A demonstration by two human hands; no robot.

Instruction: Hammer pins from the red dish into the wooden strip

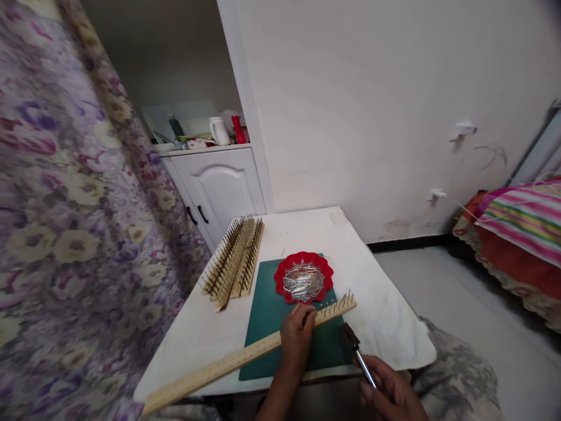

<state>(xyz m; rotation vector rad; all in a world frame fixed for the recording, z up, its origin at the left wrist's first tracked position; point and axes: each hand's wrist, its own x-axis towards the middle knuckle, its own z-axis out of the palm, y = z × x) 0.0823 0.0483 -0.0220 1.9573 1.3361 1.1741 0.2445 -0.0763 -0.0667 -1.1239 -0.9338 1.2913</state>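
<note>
A long wooden strip [228, 363] lies diagonally across a green cutting mat [267, 304] on a white table [385, 310]; a few pins stand in its far right end. My left hand [296, 339] rests on the strip near that end, fingers closed together as if pinching something too small to see. My right hand [390, 393], at the table's near edge, is closed on a small metal-handled hammer [356, 348] whose dark head points toward the strip. A red scalloped dish [286, 270] heaped with silvery pins sits just beyond the strip.
A stack of wooden strips [236, 260] bristling with pins lies at the table's back left. A flowered curtain [65, 222] hangs on the left, a white cabinet [219, 187] stands behind, and a bed with a striped cover [521, 228] stands at right.
</note>
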